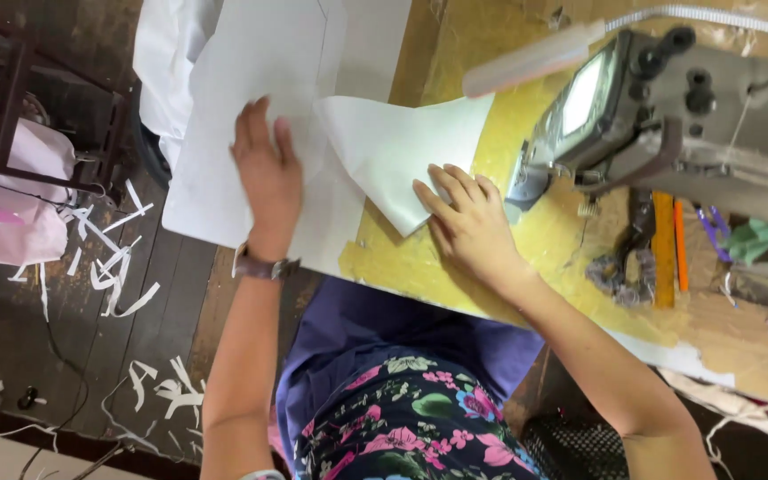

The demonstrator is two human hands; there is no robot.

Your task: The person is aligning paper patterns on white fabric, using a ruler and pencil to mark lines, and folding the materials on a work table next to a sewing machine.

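You were laying out white fabric [260,107] on the yellow worktop [420,267]: left hand [267,178] flat on it, right hand [468,218] pressing its folded corner [402,147], nothing gripped. Next it probably needed sliding toward the sewing machine [668,116].

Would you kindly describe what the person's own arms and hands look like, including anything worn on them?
Both arms are bare from the elbow down, with no sleeves or gloves in view. The left hand has a wristwatch with a dark brownish strap at its wrist. The right hand wears nothing on its wrist; no rings are discernible on either hand.
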